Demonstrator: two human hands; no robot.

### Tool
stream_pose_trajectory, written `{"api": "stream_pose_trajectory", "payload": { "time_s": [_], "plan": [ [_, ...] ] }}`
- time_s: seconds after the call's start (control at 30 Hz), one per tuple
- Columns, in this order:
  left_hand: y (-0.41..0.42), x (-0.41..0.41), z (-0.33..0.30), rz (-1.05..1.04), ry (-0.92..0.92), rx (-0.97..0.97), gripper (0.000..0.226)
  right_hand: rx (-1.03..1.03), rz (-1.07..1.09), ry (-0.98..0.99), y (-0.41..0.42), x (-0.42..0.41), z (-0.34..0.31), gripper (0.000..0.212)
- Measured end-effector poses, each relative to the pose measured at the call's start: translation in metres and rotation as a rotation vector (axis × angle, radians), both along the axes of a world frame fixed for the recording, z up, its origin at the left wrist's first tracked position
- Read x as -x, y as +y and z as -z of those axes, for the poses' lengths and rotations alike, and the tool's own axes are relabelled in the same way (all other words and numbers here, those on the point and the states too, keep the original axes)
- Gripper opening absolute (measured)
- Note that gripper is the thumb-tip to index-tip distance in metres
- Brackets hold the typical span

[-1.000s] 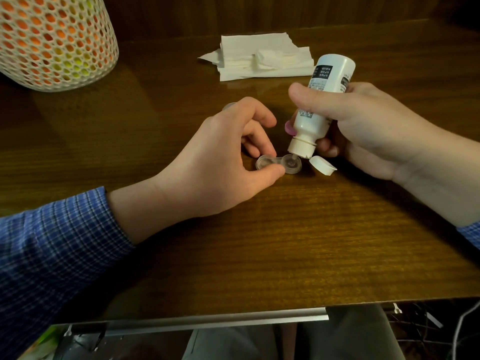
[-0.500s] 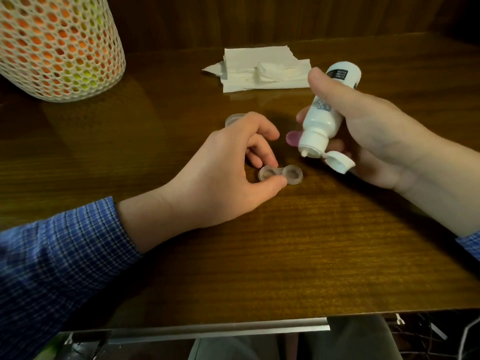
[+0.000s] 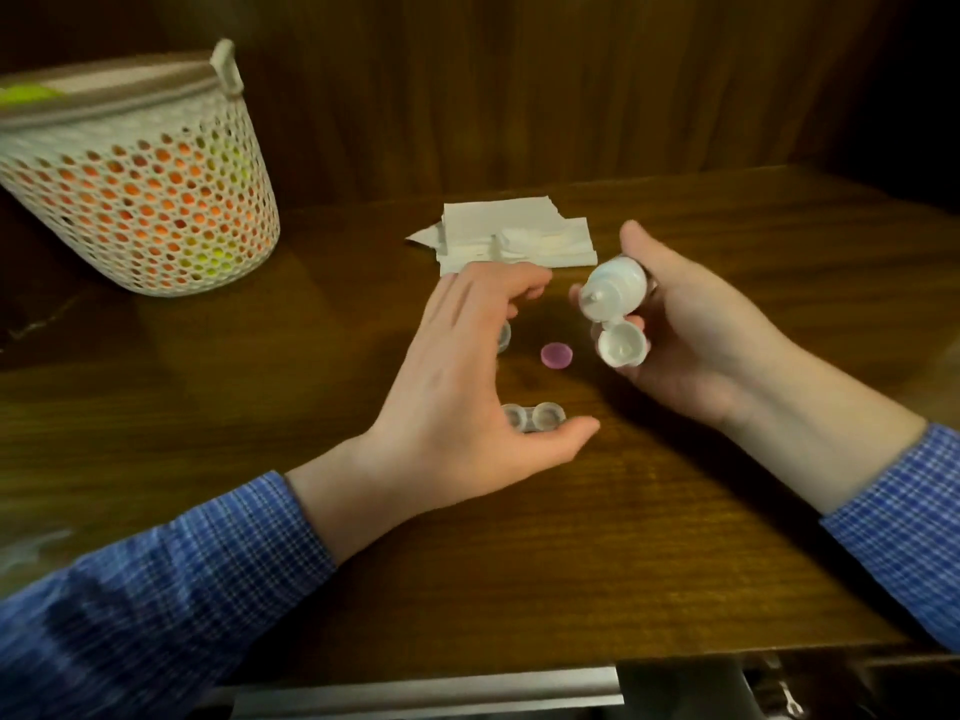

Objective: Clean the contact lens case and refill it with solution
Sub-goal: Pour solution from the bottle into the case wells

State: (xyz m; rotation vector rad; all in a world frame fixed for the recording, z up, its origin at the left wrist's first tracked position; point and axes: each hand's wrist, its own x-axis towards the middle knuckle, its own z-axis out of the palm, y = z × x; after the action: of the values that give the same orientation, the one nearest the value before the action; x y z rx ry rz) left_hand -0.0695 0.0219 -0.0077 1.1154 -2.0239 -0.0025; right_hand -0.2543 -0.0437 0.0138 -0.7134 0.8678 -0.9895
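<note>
Right hand point(image 3: 691, 335) has lifted the solution bottle point(image 3: 618, 285) clear – flip cap open; left hand point(image 3: 467, 366), fingers loosely spread, reaches toward the clear cap point(image 3: 504, 337); lens case point(image 3: 532, 415) on the tabletop point(image 3: 675, 563) – wells apparently filled.

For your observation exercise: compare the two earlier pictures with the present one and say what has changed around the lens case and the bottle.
The right hand has lifted the solution bottle away from the lens case, its flip cap still open. The left hand has let go of the case and spread open above it. The pink cap now lies in plain view. Case, tissues and basket remain on the table.
</note>
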Motion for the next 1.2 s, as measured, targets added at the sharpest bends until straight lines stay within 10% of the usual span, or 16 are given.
{"api": "stream_pose_trajectory", "payload": {
  "time_s": [0.47,0.77,1.2],
  "plan": [
    [-0.031,0.033,-0.028,0.054,0.684,-0.156,0.050,-0.114,-0.244,-0.352,-0.001,0.006,0.000,0.051],
    [-0.032,0.024,-0.016,-0.131,0.328,0.268,0.017,-0.166,-0.060,-0.455,-0.004,0.006,0.001,0.040],
    [-0.023,0.025,-0.027,-0.040,0.652,-0.349,0.062,0.368,-0.291,0.250,0.007,0.001,0.008,0.046]
  ]
}}
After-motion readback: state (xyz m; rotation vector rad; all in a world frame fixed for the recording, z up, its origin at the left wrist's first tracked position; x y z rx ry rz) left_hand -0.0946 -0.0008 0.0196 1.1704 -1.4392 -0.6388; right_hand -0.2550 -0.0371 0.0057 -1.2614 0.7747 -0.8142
